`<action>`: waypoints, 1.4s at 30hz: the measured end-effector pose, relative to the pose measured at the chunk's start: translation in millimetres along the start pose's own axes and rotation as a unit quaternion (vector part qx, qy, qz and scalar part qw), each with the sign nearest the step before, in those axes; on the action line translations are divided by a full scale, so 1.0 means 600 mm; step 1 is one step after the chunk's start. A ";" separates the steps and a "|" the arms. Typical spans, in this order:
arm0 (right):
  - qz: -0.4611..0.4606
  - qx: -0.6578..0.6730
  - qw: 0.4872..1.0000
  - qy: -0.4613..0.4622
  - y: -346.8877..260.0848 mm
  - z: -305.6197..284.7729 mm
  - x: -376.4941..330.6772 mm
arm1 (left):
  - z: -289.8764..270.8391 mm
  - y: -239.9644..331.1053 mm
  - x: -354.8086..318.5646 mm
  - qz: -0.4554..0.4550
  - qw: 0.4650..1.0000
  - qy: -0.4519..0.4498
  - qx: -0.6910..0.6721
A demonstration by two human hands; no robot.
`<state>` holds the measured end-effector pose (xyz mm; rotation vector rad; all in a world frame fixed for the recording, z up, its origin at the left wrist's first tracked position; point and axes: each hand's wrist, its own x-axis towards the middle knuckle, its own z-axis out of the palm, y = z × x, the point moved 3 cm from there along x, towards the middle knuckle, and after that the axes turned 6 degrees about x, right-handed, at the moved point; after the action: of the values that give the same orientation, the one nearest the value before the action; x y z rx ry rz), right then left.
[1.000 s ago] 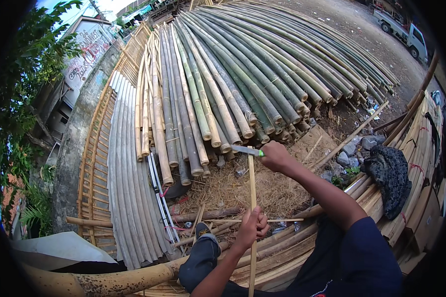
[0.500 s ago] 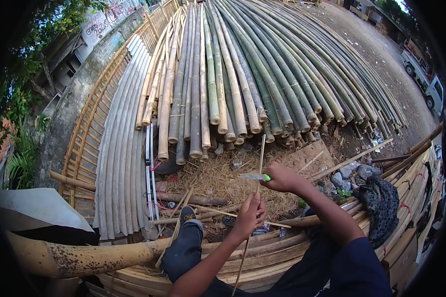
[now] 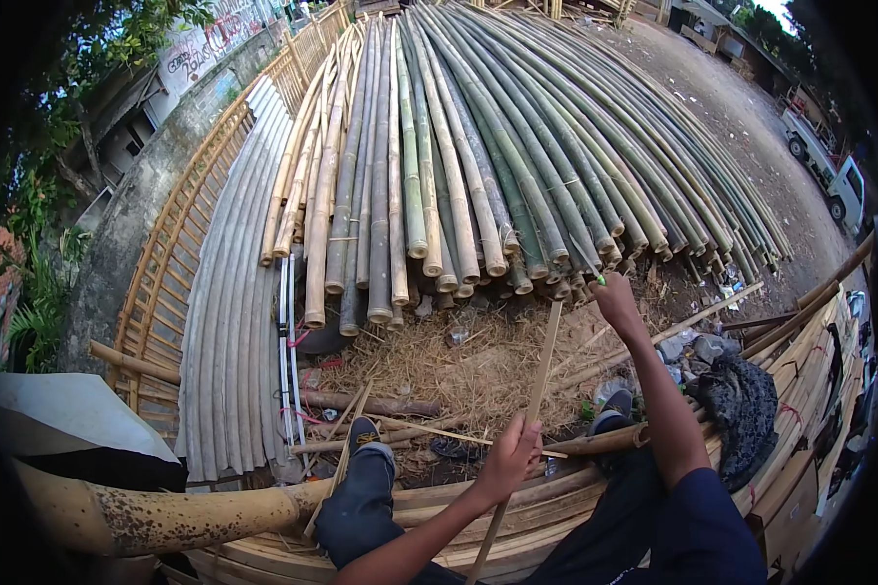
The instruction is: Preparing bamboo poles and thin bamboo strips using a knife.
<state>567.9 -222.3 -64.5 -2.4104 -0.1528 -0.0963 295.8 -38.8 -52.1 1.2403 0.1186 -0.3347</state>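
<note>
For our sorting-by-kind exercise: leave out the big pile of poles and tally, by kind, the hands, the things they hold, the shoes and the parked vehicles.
Hands: 2, left hand and right hand
Bamboo strip, gripped by the left hand: 1
Green-handled knife, in the right hand: 1
Shoes: 2, left shoe and right shoe
Parked vehicles: 2
Total: 8

Stacked bamboo poles (image 3: pixel 478 166) — dry straw (image 3: pixel 458 375), parked truck (image 3: pixel 829 171) beyond.
</note>
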 end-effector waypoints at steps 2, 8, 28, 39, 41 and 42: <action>-0.028 0.016 0.996 -0.078 -0.032 0.004 -0.018 | -0.018 -0.001 0.012 -0.031 0.995 -0.022 -0.096; -0.216 0.055 0.916 -0.334 -0.155 0.076 -0.118 | -0.060 0.018 0.044 -0.116 0.956 -0.034 -0.267; -0.188 -0.146 0.971 -0.007 -0.101 0.068 -0.054 | -0.026 0.006 0.034 -0.103 0.944 -0.081 -0.304; -0.021 0.051 0.992 -0.111 -0.050 0.018 -0.024 | -0.054 0.009 0.037 -0.110 0.923 -0.059 -0.365; -0.019 0.150 0.967 -0.207 -0.107 0.047 -0.057 | -0.068 0.016 0.041 -0.102 0.924 -0.010 -0.368; -0.061 0.138 0.954 -0.259 -0.141 0.055 -0.079 | -0.075 0.019 0.043 -0.093 0.934 -0.008 -0.346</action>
<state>510.3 -141.7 -39.0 -2.0948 -0.5187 0.4755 327.7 2.4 -63.2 0.5258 0.3130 -0.4213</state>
